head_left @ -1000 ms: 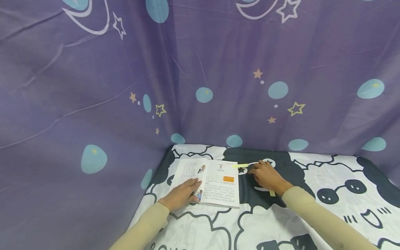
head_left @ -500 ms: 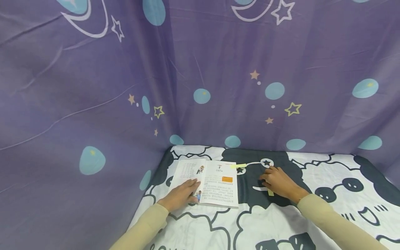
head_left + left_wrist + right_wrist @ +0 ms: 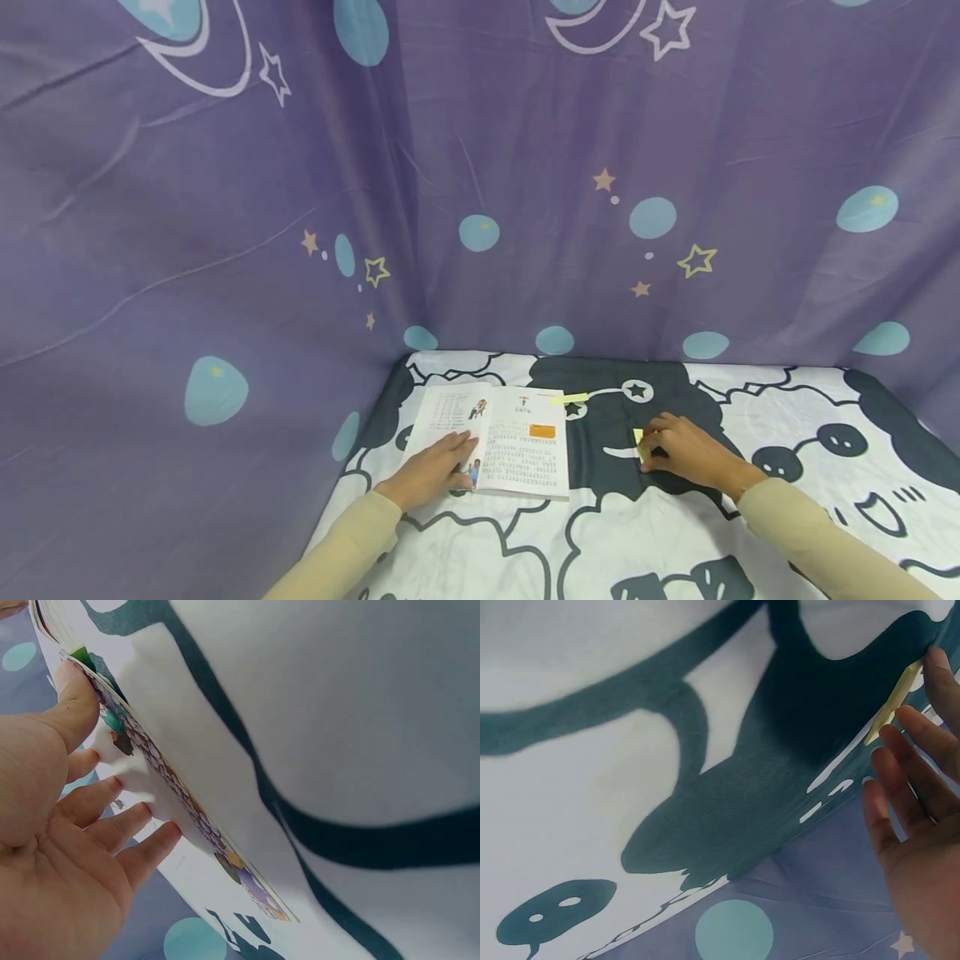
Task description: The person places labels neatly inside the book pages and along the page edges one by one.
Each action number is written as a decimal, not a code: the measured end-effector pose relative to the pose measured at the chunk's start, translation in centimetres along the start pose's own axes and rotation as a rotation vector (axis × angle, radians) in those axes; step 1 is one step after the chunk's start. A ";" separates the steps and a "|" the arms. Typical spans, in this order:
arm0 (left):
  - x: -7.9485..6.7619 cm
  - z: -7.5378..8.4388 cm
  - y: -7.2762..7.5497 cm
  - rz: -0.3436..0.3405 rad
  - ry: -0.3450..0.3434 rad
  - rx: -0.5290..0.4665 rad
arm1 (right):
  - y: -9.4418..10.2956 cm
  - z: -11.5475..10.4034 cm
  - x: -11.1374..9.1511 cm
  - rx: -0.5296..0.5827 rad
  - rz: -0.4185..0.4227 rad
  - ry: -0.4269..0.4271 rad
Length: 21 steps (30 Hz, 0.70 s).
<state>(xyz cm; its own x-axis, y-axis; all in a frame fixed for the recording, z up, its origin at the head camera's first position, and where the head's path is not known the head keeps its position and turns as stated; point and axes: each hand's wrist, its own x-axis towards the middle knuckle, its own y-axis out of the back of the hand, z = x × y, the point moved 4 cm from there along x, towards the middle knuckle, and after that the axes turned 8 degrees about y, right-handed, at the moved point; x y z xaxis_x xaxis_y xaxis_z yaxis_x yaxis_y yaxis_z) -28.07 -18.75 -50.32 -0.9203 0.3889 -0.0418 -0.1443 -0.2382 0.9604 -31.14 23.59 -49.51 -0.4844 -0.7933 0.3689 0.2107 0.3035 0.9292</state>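
An open book (image 3: 522,454) lies on the patterned cloth, with print and small pictures on its pages. My left hand (image 3: 431,473) rests on the left page near the fold, fingers spread over the paper. In the left wrist view, the thumb of that hand (image 3: 67,787) is at the book's lower edge. A yellow sticky note strip (image 3: 568,399) juts from the right page's upper edge. To the right of the book, my right hand (image 3: 686,450) holds a pad of yellow sticky notes (image 3: 894,705) at its edges, between thumb and fingers, on the dark patch of cloth.
Black-and-white cartoon sheep cover the cloth (image 3: 525,550) under everything. A purple curtain (image 3: 570,275) with stars, moons and blue ovals hangs behind it and along the left side.
My right hand has moved from beside the jutting yellow strip, down and rightward to the sticky note pad. The left hand stays on the page; the head view shifts slightly.
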 end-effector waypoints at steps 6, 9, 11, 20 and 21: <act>0.1 0.0 0.2 0.011 -0.018 -0.003 | 0.1 0.3 -0.2 0.030 -0.038 -0.035; 0.3 -0.1 0.1 0.006 -0.014 0.005 | 0.2 0.6 -0.2 0.054 -0.044 -0.041; 0.3 -0.2 0.1 0.002 -0.012 0.010 | 0.2 0.7 -0.2 0.069 -0.048 -0.040; 0.4 -0.4 -0.2 0.001 -0.006 0.014 | 0.5 0.7 -0.1 0.090 -0.025 0.017; 0.4 -0.4 -0.2 -0.002 -0.005 0.013 | 0.4 0.7 -0.1 0.092 -0.030 0.015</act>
<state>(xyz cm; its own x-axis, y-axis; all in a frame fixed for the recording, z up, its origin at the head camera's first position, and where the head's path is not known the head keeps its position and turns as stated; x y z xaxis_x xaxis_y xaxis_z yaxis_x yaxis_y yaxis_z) -28.57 -18.88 -50.64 -0.9184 0.3934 -0.0421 -0.1410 -0.2262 0.9638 -31.63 24.16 -49.12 -0.4767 -0.8100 0.3415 0.1169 0.3266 0.9379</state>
